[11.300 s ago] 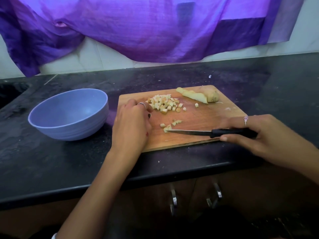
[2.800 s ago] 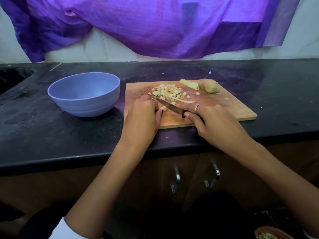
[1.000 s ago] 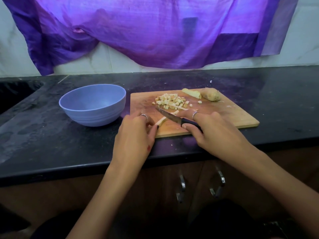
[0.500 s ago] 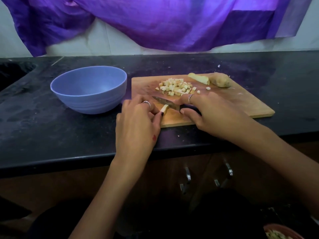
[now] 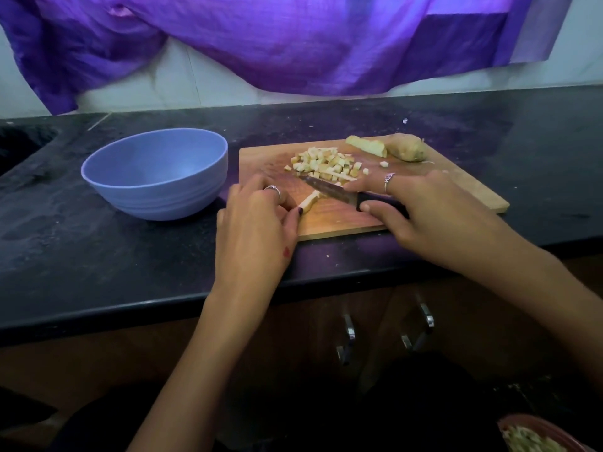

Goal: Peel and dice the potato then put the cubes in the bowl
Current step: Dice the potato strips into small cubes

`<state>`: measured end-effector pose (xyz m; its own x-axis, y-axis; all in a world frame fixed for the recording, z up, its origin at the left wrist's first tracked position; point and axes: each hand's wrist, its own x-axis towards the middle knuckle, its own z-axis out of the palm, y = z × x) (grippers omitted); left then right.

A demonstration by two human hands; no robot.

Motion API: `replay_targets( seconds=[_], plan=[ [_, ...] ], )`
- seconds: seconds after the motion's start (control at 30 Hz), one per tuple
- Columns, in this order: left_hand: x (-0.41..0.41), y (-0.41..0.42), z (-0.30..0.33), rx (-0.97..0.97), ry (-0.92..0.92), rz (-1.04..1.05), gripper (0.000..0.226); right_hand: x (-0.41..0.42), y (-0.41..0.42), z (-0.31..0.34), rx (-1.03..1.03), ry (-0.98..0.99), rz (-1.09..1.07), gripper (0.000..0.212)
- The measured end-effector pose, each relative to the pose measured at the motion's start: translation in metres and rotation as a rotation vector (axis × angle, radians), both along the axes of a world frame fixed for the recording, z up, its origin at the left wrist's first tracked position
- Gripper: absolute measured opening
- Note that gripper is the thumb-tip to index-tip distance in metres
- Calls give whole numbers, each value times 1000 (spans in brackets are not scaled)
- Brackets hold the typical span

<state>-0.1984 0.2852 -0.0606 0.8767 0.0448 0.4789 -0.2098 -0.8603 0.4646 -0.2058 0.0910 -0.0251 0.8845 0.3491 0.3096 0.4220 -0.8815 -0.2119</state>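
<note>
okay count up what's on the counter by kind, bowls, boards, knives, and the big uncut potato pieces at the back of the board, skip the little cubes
Bowls: 1, the blue bowl
Cutting boards: 1, the wooden board
Knives: 1, the black-handled knife
Large potato pieces: 2, the pale piece and the skin-on piece
Total: 5

The cutting board [image 5: 456, 187] lies on the surface [image 5: 98, 249]. Left of the board stands the bowl [image 5: 156, 177]. On the board, the heap of cubes [image 5: 326, 164] sits near the back, and the potato pieces [image 5: 388, 150] lie right of the heap, at the board's back edge. A potato strip [image 5: 309, 201] lies in front of the heap.
</note>
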Motion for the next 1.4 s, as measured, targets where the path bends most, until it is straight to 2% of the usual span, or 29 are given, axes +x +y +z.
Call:
replay_targets(
  seconds=[0.33,0.57,0.7,0.87,1.13,1.3,1.4],
  plan=[
    [1,-2,-1,-14,-8,-5,16,12,15,4,-196,46,-17,30],
    [0,-2,0,-29,-2,0,14,8,11,-1,-185,69,21,32],
    [1,-1,-2,-14,-7,1,17,1,-2,-1,-198,64,-38,35],
    [1,-1,-3,-17,-22,-2,15,-1,8,-8,5,-3,-31,36],
    [3,-2,-3,-39,-42,-18,10,9,16,-6,-105,74,1,35],
    [3,-1,-4,-18,-26,0,12,18,25,-8,-174,26,18,33],
    [3,-1,-4,-26,-22,1,10,9,14,-5,-151,74,28,35]
  ],
)
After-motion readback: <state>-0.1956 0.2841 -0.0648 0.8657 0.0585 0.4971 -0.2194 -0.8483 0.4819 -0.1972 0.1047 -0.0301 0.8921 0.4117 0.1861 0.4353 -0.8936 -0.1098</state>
